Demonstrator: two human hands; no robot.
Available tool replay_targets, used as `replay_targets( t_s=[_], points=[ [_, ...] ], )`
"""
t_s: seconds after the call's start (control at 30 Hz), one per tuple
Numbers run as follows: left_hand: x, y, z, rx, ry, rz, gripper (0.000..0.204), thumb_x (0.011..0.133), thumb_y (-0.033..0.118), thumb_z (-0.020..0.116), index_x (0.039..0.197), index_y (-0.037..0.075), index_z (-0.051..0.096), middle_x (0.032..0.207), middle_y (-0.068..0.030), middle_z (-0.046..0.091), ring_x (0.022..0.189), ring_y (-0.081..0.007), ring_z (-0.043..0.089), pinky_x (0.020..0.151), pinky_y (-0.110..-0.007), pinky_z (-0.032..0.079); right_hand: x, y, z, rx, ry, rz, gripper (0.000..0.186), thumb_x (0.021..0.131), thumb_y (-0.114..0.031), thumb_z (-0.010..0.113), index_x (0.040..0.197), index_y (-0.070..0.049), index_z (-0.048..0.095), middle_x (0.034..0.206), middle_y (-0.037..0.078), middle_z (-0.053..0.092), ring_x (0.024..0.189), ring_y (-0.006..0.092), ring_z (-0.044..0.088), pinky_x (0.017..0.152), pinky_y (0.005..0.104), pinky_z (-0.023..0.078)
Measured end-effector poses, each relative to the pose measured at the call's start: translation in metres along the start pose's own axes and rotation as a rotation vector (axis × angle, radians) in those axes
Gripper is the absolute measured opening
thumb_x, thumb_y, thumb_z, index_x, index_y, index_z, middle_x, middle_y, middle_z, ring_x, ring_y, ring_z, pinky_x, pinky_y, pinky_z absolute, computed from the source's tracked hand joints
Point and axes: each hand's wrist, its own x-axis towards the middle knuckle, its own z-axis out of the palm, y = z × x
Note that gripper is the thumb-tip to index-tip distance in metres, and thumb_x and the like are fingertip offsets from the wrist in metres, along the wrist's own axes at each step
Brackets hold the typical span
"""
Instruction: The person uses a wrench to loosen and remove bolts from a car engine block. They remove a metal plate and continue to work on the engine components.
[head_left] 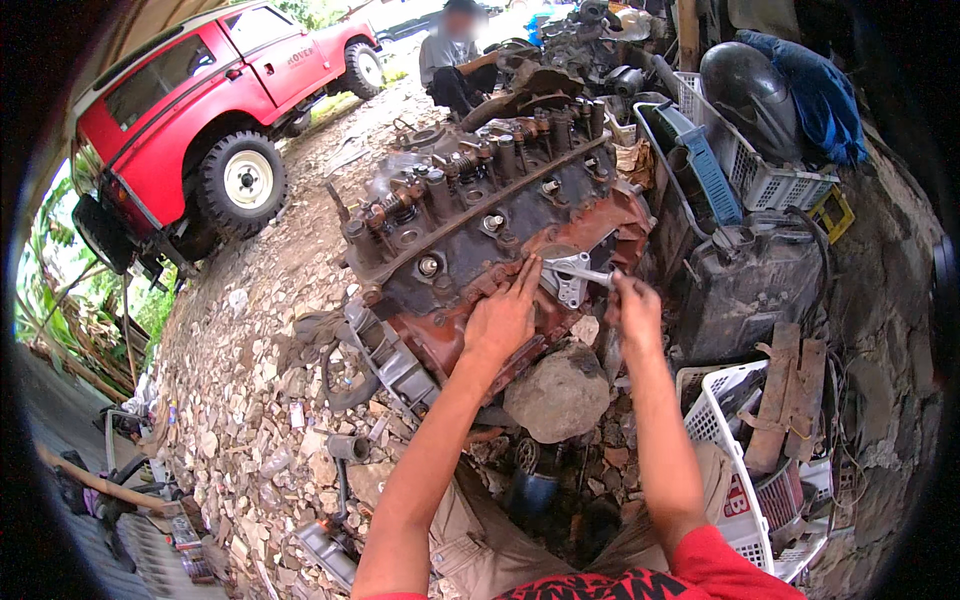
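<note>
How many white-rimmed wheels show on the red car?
2: the rear wheel, nearer the camera, and the front wheel, farther off. Any on the car's far side may be hidden.

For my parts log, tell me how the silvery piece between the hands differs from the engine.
Colour: the silvery piece is pale and bright, while the engine is dark and grimy higher up and rusty red lower down. Size: the silvery piece is small; the engine is far bigger. Position: the silvery piece sits between the left hand and right hand, while the engine reaches well beyond both. Both look like metal.
</note>
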Motion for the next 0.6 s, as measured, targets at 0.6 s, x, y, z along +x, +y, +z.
replay_targets(
  t_s=[0.6],
  points=[
    [-0.002, 0.0, 0.005, -0.038, 0.038, 0.01, 0.078, 0.083, 0.015, 0.059, 0.151, 0.008, 0.021, 0.134, -0.0147, 0.056, 0.099, -0.0326, 0.064, 0.077, -0.042, 0.057, 0.049, -0.056, 0.064, -0.381, -0.061, -0.557, 0.039, 0.093, -0.033, 0.064, 0.086, 0.006, 0.065, 0.074, 0.013, 0.066, 0.069, 0.0153, 0.06, 0.066, 0.0336, 0.047]
  ],
)
